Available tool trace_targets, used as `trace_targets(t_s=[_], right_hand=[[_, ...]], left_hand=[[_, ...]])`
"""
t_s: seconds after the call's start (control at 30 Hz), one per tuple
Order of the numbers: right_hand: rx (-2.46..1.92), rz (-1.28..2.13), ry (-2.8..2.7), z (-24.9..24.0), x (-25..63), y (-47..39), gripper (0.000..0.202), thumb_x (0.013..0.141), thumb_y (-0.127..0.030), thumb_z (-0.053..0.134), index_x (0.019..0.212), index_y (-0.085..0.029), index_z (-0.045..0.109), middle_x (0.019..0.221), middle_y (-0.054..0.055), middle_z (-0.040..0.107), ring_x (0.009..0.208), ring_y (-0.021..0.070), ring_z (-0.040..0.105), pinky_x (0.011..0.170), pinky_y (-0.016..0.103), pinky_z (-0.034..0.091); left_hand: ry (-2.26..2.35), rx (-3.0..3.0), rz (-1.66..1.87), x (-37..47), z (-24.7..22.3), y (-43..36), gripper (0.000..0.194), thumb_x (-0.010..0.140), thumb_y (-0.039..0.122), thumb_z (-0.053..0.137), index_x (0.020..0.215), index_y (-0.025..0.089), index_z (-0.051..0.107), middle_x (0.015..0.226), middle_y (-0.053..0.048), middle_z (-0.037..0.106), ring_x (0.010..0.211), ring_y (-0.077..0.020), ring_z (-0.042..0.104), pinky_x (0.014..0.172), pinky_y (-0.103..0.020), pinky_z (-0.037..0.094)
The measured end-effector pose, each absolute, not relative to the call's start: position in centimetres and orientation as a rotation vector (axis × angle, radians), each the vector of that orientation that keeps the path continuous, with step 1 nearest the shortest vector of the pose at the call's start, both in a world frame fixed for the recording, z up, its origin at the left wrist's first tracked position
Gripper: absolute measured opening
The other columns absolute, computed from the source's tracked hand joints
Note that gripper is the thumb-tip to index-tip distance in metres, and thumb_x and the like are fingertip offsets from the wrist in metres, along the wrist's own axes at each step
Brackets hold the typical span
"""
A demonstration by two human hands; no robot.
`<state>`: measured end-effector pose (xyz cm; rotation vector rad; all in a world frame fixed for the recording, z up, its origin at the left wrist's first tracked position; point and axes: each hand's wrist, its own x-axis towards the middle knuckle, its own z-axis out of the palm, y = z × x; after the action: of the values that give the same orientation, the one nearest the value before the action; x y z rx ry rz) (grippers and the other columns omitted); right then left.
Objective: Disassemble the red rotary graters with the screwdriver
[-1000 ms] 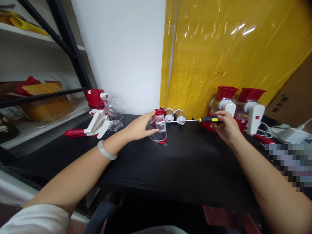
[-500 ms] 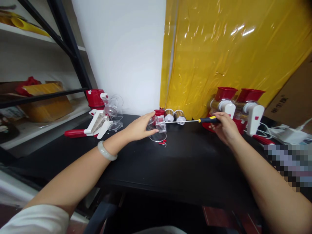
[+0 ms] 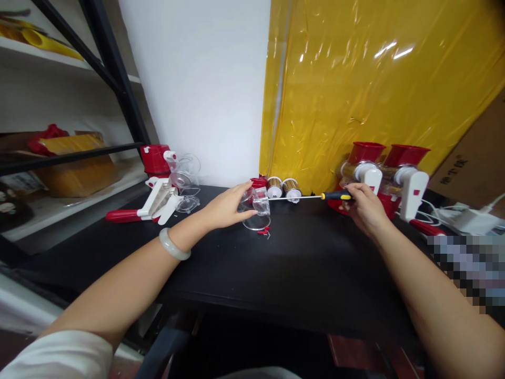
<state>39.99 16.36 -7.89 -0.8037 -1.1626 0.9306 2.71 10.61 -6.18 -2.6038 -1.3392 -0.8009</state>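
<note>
We have a clear plastic housing [image 3: 261, 201] lying on the black tabletop [image 3: 276, 273], and we take every place from it. Our left hand [image 3: 226, 206] comes at it from its left side, thumb at the near edge and fingers at the far one, grasping it between them; a pale bangle [image 3: 173, 246] circles that wrist. To the right of the housing, our right hand [image 3: 366, 205] has its fingers wrapped round the handle of a black-and-yellow screwdriver [image 3: 325, 196]. We hold the shaft about level, its tip meeting the housing's right side; we cannot tell whether it sits in a screw.

Just in front of the housing lies a small red piece [image 3: 264, 230]. Behind it and slightly right, two grater drums [image 3: 275, 188] stand side by side. Well to its right are two red-and-white rotary graters [image 3: 414, 189]. Well to its left, we see a red hopper [image 3: 154, 158], a white crank arm with a red handle [image 3: 124, 216], and other clear parts [image 3: 188, 202].
</note>
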Motion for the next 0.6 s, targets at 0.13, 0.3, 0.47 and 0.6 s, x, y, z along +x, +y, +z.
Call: trace_targets(t_s=[0.13,0.3,0.47,0.6], right_hand=[[-0.674,1.134,-1.134,-7.30,40.05,15.63,0.027,0.063,-0.025,0.072,0.087,-0.026,0.058,0.074,-0.004,0.062,0.056,0.0125,0.060,0.052,0.028,0.054],[-0.796,1.029,-1.159,-7.28,40.01,15.88,0.038,0.077,-0.060,0.061,0.076,-0.023,0.058,0.053,-0.002,0.054,0.042,0.0128,0.051,0.043,0.028,0.048],[-0.858,0.910,-1.208,-7.66,40.01,16.36,0.026,0.077,-0.045,0.068,0.069,-0.024,0.056,0.042,-0.006,0.040,0.035,0.0098,0.037,0.039,0.026,0.043],[-0.702,1.089,-1.138,-7.20,40.07,15.78,0.014,0.068,-0.028,0.067,0.080,-0.025,0.059,0.063,-0.003,0.057,0.048,0.0119,0.053,0.046,0.026,0.049]], left_hand=[[-1.347,-2.602,-0.803,2.72,-6.16,10.57,0.080,0.084,0.054,0.058,0.148,0.017,0.028,0.151,-0.016,0.037,0.138,-0.0308,0.038,0.114,-0.047,0.034],[-1.337,-2.598,-0.801,2.73,-6.19,10.60,0.080,0.084,0.055,0.058,0.148,0.016,0.029,0.150,-0.017,0.038,0.137,-0.0307,0.039,0.114,-0.047,0.034],[-1.344,-2.605,-0.805,2.83,-6.05,10.49,0.079,0.084,0.054,0.058,0.148,0.016,0.030,0.150,-0.017,0.039,0.136,-0.0316,0.040,0.114,-0.049,0.035],[-1.355,-2.609,-0.811,2.87,-6.02,10.48,0.080,0.084,0.052,0.059,0.148,0.017,0.029,0.151,-0.017,0.037,0.138,-0.0317,0.038,0.114,-0.049,0.034]])
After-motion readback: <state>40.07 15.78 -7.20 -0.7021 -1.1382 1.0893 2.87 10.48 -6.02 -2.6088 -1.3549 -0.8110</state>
